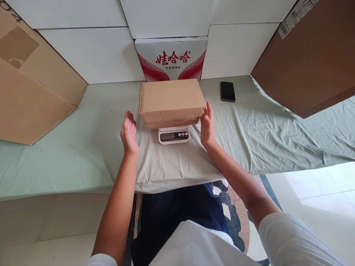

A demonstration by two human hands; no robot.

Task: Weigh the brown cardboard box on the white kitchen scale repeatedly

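Left of centre, the left hand (129,133) hangs open, fingers together, palm facing inward, just clear of the cardboard box (171,99). At centre frame the closed box sits on the kitchen scale (173,135), whose display faces the person, on the green cloth (69,155). Right of centre, the right hand (207,125) is likewise open and flat, its fingertips at or touching the box's right end; contact cannot be confirmed. Judgement: weighing in hand; a reading calls for both hands clear. A phone (227,91) lies upper right.

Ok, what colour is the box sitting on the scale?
Plain brown cardboard box, on the white scale; head view shows it best.
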